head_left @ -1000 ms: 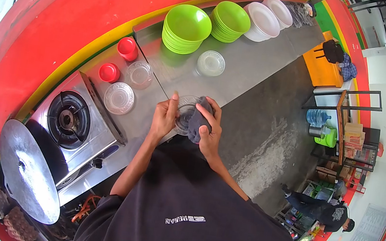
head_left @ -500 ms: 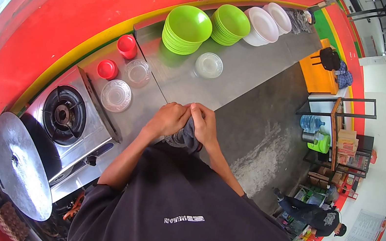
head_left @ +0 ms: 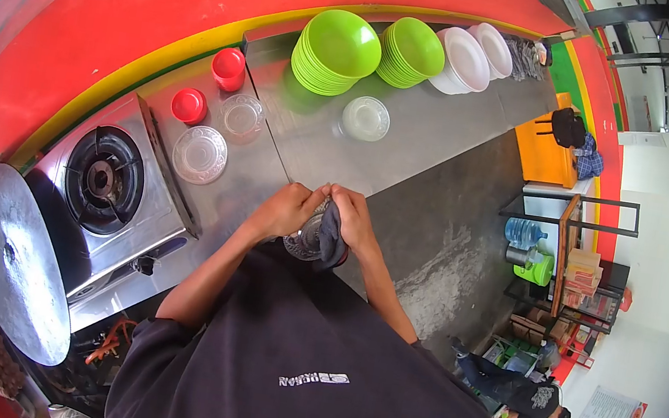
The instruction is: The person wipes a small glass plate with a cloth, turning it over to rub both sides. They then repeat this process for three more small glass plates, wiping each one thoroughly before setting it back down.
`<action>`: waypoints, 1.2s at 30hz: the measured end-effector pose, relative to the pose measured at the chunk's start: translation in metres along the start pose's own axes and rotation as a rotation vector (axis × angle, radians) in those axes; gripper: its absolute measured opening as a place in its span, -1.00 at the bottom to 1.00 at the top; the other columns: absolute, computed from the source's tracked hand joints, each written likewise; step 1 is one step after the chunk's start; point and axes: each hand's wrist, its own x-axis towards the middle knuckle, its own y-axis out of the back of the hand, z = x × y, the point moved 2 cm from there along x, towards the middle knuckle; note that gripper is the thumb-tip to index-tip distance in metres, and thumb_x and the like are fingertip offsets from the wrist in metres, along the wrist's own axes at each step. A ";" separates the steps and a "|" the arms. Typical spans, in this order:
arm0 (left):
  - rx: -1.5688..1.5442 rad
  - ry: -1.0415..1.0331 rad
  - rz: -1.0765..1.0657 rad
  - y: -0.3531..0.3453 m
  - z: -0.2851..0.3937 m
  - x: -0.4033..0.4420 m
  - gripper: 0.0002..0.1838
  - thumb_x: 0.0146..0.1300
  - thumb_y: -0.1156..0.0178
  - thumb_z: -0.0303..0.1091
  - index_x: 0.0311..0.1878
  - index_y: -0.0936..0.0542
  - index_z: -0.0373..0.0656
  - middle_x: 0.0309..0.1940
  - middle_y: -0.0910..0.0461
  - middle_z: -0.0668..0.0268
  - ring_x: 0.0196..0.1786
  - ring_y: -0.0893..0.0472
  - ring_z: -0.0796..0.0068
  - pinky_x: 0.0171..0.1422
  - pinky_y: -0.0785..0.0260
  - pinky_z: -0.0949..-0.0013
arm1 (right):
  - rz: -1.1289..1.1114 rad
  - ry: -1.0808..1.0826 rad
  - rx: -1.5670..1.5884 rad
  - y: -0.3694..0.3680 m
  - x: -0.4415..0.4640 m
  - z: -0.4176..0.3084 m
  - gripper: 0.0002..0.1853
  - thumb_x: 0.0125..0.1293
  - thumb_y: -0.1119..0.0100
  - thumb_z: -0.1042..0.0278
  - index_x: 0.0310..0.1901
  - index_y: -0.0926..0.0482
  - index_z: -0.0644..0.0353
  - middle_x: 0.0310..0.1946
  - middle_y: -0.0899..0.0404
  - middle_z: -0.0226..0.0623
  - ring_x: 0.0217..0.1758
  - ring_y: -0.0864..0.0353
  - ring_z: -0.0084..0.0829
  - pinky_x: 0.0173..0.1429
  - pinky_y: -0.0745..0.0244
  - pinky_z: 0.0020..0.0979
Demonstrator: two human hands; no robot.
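Observation:
In front of my shirt, my left hand [head_left: 286, 209] is closed on a clear glass saucer [head_left: 303, 241] with a patterned surface. My right hand [head_left: 352, 220] is closed around a dark grey cloth [head_left: 332, 239] pressed against the saucer's right side. Both hands meet at the top, fingertips close together, and partly hide the saucer's rim. On the steel counter [head_left: 293, 139] ahead lie similar clear saucers: one [head_left: 200, 155] near the stove, another [head_left: 242, 117] beside it, and what looks like a small stack [head_left: 365, 118] farther right.
Red cups [head_left: 228, 68] and a red bowl [head_left: 189, 106] stand at the counter's back left. Stacked green bowls [head_left: 338, 47] and white bowls [head_left: 463, 60] line the wall. Left is a gas stove [head_left: 103, 179] with a large metal lid [head_left: 23, 264]. Another person [head_left: 519, 389] is at far right.
The saucer shows more between my hands, and the cloth has shifted to its right side. My view has turned slightly, so the counter and room appear a little displaced.

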 end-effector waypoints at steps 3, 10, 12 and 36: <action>-0.363 0.043 0.163 -0.007 0.003 0.000 -0.22 0.58 0.12 0.10 -0.69 -0.45 -0.35 -0.78 -0.48 0.14 -0.72 -0.50 0.39 -0.55 -0.36 0.27 | 0.109 -0.033 0.006 0.010 0.009 -0.003 -0.58 0.52 0.07 0.20 -0.12 -0.65 0.45 -0.39 -0.61 -0.44 -0.31 -0.50 -0.63 -0.10 -0.42 -0.52; -0.169 0.106 0.233 -0.009 -0.012 -0.011 -0.22 0.59 0.14 0.10 -0.71 -0.43 -0.30 -0.77 -0.47 0.20 -0.67 -0.53 0.43 -0.55 -0.34 0.30 | 0.101 -0.128 0.057 0.004 0.006 -0.008 -0.61 0.47 0.06 0.23 -0.20 -0.66 0.40 -0.44 -0.53 -0.47 -0.29 -0.44 -0.62 -0.16 -0.37 -0.46; 0.099 -0.011 0.169 -0.004 -0.030 -0.009 -0.24 0.60 0.16 0.08 -0.71 -0.39 -0.26 -0.78 -0.42 0.26 -0.63 -0.54 0.48 -0.55 -0.34 0.33 | -0.064 -0.057 -0.129 -0.001 0.009 0.012 -0.63 0.47 0.08 0.26 -0.15 -0.66 0.39 -0.41 -0.57 -0.42 -0.31 -0.49 -0.62 -0.19 -0.42 -0.48; -0.615 0.189 0.121 -0.013 -0.055 -0.021 -0.46 0.60 0.12 -0.05 -0.39 -0.55 -0.28 -0.51 -0.60 0.19 -0.44 -0.63 0.39 -0.31 -0.45 0.24 | -0.237 -0.012 -0.152 -0.011 0.024 0.002 -0.61 0.47 0.16 0.31 -0.02 -0.65 0.37 -0.22 -0.69 -0.27 -0.20 -0.61 -0.53 -0.01 -0.51 -0.48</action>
